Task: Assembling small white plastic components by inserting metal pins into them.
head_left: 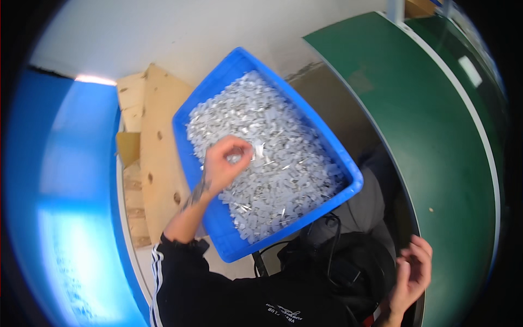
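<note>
Over the blue plastic bin (297,101) is my left hand (223,163), its thumb and fingers closed in a pinch. A bright white piece (259,150) shows right at the fingertips; whether it is held or lies on the heap behind, I cannot tell. Small flat pieces (272,185), whitish-grey and partly shiny, fill the bin in a deep loose heap. My right hand (414,272) is off to the lower right, beside the edge of the green tabletop (414,109). Its fingers are loosely bent with the thumb apart, and nothing shows in it.
Wooden boards (158,136) stand along the bin's left side, with a blue panel (76,191) farther left. A pale wall (207,32) rises behind. Dark and grey cloth (365,201) and a black cable (335,240) are close to the bin's near right corner.
</note>
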Demonstrator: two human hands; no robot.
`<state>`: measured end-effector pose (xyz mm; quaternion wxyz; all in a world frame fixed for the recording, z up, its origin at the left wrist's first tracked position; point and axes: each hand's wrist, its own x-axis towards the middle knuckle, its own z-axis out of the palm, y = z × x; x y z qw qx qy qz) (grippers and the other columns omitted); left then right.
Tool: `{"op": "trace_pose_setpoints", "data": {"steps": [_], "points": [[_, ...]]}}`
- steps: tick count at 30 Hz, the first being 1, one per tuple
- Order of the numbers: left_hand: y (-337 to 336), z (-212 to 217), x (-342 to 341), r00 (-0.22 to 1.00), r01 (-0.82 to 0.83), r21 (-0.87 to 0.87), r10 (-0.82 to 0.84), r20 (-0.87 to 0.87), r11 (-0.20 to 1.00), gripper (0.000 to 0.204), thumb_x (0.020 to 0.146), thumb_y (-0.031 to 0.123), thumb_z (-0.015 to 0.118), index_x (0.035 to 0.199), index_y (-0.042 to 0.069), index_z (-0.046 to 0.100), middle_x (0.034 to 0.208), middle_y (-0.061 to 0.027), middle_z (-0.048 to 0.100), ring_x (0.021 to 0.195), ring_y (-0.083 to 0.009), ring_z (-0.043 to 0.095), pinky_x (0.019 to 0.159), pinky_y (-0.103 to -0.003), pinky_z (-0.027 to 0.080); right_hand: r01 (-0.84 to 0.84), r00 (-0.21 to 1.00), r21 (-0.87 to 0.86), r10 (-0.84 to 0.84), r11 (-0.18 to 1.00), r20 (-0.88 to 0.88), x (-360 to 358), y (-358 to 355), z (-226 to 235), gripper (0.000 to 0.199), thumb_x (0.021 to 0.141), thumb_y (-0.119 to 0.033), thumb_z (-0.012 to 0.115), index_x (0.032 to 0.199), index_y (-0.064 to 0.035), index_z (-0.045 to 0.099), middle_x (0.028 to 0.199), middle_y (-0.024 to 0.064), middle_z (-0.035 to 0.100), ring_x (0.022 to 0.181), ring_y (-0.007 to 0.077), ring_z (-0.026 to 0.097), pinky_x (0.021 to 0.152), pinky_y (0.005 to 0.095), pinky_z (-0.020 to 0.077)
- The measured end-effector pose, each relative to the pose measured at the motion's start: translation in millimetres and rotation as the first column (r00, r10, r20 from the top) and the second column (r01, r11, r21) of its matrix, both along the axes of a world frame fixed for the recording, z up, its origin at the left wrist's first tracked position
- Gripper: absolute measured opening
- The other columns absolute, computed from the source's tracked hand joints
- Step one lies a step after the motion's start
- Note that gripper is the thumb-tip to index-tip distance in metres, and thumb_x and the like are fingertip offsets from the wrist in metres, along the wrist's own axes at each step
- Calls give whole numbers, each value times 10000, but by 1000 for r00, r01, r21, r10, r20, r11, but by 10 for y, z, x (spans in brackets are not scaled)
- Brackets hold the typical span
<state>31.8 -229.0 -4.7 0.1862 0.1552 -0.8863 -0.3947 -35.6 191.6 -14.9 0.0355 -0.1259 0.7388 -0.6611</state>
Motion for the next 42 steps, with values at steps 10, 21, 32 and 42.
{"op": "trace_pose_setpoints", "data": {"steps": [10, 21, 32, 42], "points": [[1757, 495, -426, 822, 567, 317, -494, -284, 761, 251, 682, -46, 778, 910, 23, 697, 837, -86, 647, 712, -163, 630, 574, -251, 482, -229, 883, 45, 227, 972, -411, -214, -494, 282, 340, 621, 51, 778, 922, 5, 628, 859, 130, 637, 696, 231, 637, 570, 280, 516], [2209, 503, -718, 744, 667, 198, -652, -142, 718, 242, 652, 4, 802, 880, 24, 723, 781, -66, 656, 599, -116, 605, 469, -219, 439, -133, 884, 43, 138, 990, -446, -199, -62, 192, 317, 619, 43, 761, 893, 15, 604, 795, 122, 642, 639, 211, 630, 536, 279, 512], [2184, 447, -842, 738, 670, 256, -661, -133, 697, 475, 651, 260, 873, 1047, 57, 706, 874, -34, 609, 532, -47, 457, 441, -186, 348, -162, 986, -376, 160, 912, -37, -108, 84, 23, 125, 852, 53, 617, 939, 44, 527, 913, 241, 638, 722, 214, 672, 612, 291, 567], [2221, 332, -893, 703, 697, 341, -695, -151, 631, 297, 685, 105, 841, 950, 52, 717, 839, -33, 628, 507, -48, 460, 422, -200, 348, -137, 988, -442, 157, 886, 9, -126, 111, -62, 159, 871, -18, 643, 927, 48, 510, 886, 237, 639, 705, 216, 670, 608, 281, 567]]}}
